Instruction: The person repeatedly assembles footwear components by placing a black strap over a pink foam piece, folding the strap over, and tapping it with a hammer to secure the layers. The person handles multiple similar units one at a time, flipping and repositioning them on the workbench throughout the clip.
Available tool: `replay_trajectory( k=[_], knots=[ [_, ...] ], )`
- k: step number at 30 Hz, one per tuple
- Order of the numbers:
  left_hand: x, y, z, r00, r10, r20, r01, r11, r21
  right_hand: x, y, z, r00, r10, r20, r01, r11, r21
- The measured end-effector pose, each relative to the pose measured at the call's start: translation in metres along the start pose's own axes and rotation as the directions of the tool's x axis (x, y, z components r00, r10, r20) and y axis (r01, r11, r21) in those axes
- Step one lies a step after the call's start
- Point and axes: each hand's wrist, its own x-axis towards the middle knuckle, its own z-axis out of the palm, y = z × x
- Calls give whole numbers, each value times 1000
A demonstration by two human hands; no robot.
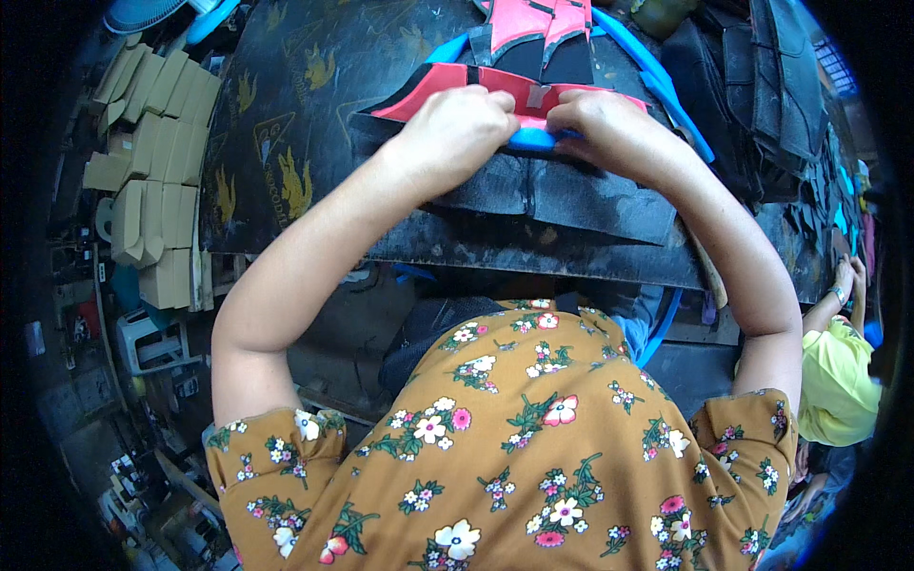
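A pink-red panel with black edging (426,92) lies across the table in front of me, its near edge lifted toward me. Along that edge, between my hands, a bright blue strip (533,140) shows. My left hand (460,126) has its fingers curled closed on the panel's edge. Just to the right, my right hand (607,127) pinches the same edge, thumb beneath at the blue strip. Fingertips of both hands are partly hidden in the fold. Flat black pieces (590,205) lie under the panel along the table's near side.
More pink and black pieces (545,33) lie beyond the panel. A long blue strip (657,81) curves around them. Black pieces are piled (762,105) at right. Cardboard boxes (162,143) and a white stool (152,341) stand left. A person in yellow (838,385) works at far right.
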Motion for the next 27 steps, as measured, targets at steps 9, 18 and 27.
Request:
replay_trajectory(
  k=[9,18,27],
  knots=[
    [20,-23,-3,994,103,30,-100,992,-75,-4,7,2,997,57,-54,-48,988,146],
    [-5,-21,2,992,91,-90,-103,985,-136,-19,5,10,995,60,-85,-49,991,121],
    [-8,8,5,974,172,-145,-145,973,180,-24,-13,25,964,-166,-208,111,961,-255]
  ],
)
